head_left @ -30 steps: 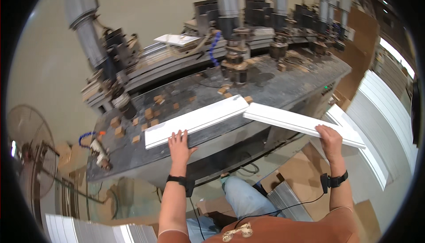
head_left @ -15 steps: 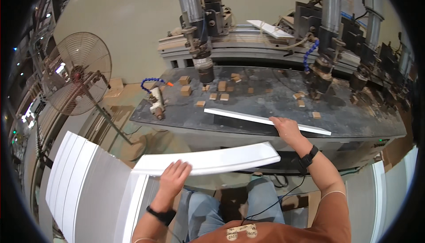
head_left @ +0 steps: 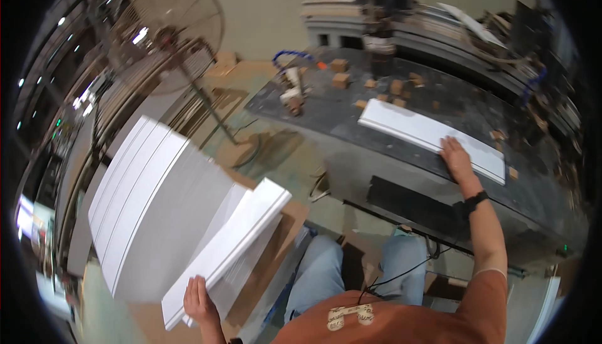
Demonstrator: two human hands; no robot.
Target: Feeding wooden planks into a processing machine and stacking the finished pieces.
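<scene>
My left hand (head_left: 200,301) grips the near end of a long white panel (head_left: 232,253) with a grooved edge, its fingers over the top face. That panel slants across the stacked white panels at my lower left; whether its full weight rests on them I cannot tell. On the dark worktable lies a second white panel (head_left: 401,123), broad face up. My right hand (head_left: 456,157) holds its near long edge, fingers on the top face. The thumb's grip there is hard to make out.
Small wooden blocks (head_left: 340,81) lie scattered on the dark worktable (head_left: 301,118). A machine head (head_left: 380,46) stands over it, and a blue jointed hose (head_left: 291,54) is at its left end. A stack of white panels (head_left: 135,200) stands at left, with a pedestal fan (head_left: 172,34) behind.
My view has turned left. The left hand's panel has swung from crosswise before me to slanting over the left stack. The right hand's panel has tipped from its edge to flat on the worktable.
</scene>
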